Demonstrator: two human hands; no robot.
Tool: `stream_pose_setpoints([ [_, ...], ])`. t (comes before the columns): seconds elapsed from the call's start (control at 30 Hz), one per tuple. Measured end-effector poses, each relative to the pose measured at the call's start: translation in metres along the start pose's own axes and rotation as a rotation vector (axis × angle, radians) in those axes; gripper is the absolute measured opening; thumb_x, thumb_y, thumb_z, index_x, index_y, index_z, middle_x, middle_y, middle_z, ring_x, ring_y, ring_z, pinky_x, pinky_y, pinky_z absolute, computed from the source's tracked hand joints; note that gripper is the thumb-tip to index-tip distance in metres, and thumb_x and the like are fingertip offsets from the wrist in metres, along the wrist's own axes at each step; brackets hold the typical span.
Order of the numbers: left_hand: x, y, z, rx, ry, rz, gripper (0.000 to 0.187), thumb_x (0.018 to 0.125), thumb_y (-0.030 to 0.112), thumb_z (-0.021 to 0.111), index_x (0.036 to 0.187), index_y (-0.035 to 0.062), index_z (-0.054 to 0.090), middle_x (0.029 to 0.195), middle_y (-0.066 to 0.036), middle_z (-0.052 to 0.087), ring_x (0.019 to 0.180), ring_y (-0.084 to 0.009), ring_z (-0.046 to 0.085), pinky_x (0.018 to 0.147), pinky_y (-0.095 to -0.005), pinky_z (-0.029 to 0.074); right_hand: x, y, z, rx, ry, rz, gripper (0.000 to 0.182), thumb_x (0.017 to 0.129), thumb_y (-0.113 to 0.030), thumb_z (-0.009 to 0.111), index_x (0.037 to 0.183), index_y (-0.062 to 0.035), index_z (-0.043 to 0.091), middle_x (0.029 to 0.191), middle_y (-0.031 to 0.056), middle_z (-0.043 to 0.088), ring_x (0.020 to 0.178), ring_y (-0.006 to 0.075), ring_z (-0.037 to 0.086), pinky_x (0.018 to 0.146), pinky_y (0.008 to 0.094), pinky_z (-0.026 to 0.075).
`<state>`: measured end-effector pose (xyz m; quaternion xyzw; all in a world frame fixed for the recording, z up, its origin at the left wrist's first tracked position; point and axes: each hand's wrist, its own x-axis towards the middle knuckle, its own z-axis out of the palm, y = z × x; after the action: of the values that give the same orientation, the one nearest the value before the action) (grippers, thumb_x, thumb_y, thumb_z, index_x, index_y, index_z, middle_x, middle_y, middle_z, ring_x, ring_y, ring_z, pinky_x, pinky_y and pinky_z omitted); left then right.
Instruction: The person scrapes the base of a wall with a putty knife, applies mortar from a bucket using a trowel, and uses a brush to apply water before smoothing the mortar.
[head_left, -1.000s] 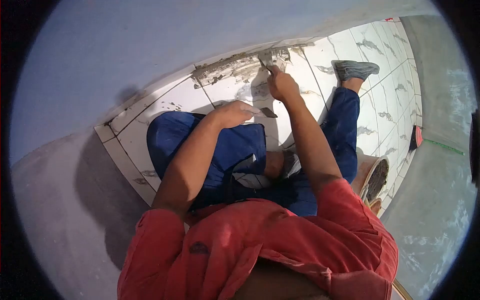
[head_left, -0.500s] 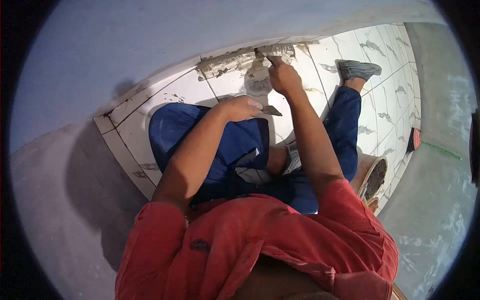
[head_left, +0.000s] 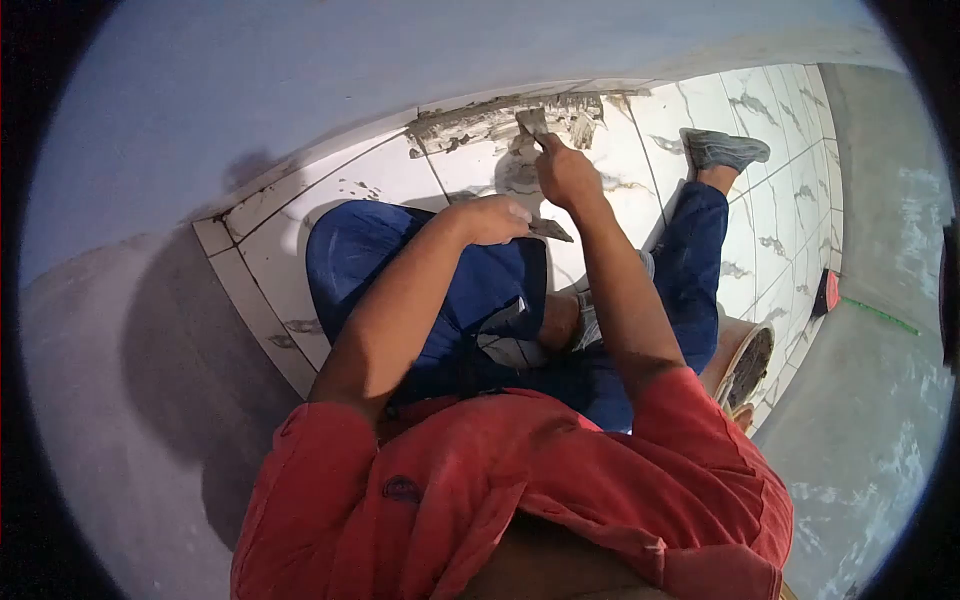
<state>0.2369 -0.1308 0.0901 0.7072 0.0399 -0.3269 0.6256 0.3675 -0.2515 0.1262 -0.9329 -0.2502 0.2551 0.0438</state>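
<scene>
My right hand [head_left: 570, 177] is closed around the handle of a putty knife [head_left: 532, 122]. Its grey-smeared blade is over the strip of wet grout [head_left: 465, 132] that runs along the foot of the wall; whether it touches cannot be made out. Closer to my body, my left hand [head_left: 492, 219] grips a second putty knife [head_left: 550, 230], its blade pointing right above the floor beside my bent knee. Grey paste coats the white marbled tiles [head_left: 375, 165] near the wall in rough streaks.
A blue-grey wall [head_left: 300, 90] rises just beyond the grout. My legs in blue trousers [head_left: 370, 250] lie folded on the floor, one shoe [head_left: 727, 150] stretched out right. A bucket [head_left: 727, 345] with dark contents is by my right side. A red and black object [head_left: 828, 292] lies farther right.
My right hand has turned the putty knife, so its blade now shows broad and flat instead of edge-on at the wall. My left hand stays nearly the same. The whole view has shifted slightly.
</scene>
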Motion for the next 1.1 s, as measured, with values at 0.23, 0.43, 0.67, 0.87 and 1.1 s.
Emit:
stream_pose_setpoints([
  [0.23, -0.004, 0.013, -0.007, 0.179, -0.059, 0.002, 0.030, 0.083, 0.031, 0.056, 0.080, 0.0019, 0.062, 0.073, -0.008, 0.062, 0.073, -0.0218, 0.060, 0.068, -0.0368, 0.046, 0.007, -0.021, -0.001, 0.028, 0.017, 0.021, 0.045, 0.091, -0.022, 0.048, 0.134, -0.0095, 0.050, 0.101, 0.0286, 0.068, 0.098, 0.0429, 0.066, 0.085, 0.0522, 0.052],
  [0.43, 0.008, 0.004, -0.001, 0.167, -0.035, -0.020, 0.029, 0.083, 0.028, 0.055, 0.078, 0.0014, 0.063, 0.071, -0.008, 0.061, 0.071, -0.0205, 0.059, 0.065, -0.0371, 0.045, -0.004, -0.010, -0.001, 0.065, 0.062, -0.128, 0.044, 0.092, -0.023, 0.048, 0.135, -0.0129, 0.050, 0.098, 0.0269, 0.069, 0.093, 0.0435, 0.067, 0.082, 0.0528, 0.052],
  [0.67, 0.001, 0.009, -0.004, 0.234, 0.019, -0.031, 0.037, 0.081, 0.036, 0.058, 0.079, 0.0000, 0.067, 0.073, -0.015, 0.065, 0.072, -0.0269, 0.063, 0.070, -0.0395, 0.048, -0.010, -0.022, 0.006, -0.016, -0.025, -0.056, 0.042, 0.093, -0.022, 0.049, 0.133, -0.0104, 0.049, 0.096, 0.0304, 0.067, 0.091, 0.0462, 0.065, 0.081, 0.0552, 0.050],
  [0.87, -0.006, 0.019, -0.006, 0.218, -0.011, -0.091, 0.040, 0.080, 0.036, 0.059, 0.081, -0.0022, 0.069, 0.084, -0.020, 0.070, 0.080, -0.0281, 0.067, 0.074, -0.0396, 0.050, 0.005, -0.031, 0.015, 0.022, 0.011, -0.100, 0.043, 0.093, -0.023, 0.047, 0.135, -0.0122, 0.049, 0.096, 0.0305, 0.067, 0.091, 0.0479, 0.064, 0.081, 0.0550, 0.050],
  [1.1, 0.000, 0.014, -0.002, 0.437, -0.094, 0.046, 0.031, 0.086, 0.022, 0.056, 0.112, 0.0141, 0.071, 0.109, -0.017, 0.069, 0.100, -0.0358, 0.066, 0.088, -0.0431, 0.051, -0.009, -0.052, -0.007, -0.005, -0.106, -0.131, 0.051, 0.088, -0.016, 0.050, 0.138, -0.0097, 0.046, 0.105, 0.0279, 0.068, 0.101, 0.0410, 0.066, 0.089, 0.0495, 0.052],
])
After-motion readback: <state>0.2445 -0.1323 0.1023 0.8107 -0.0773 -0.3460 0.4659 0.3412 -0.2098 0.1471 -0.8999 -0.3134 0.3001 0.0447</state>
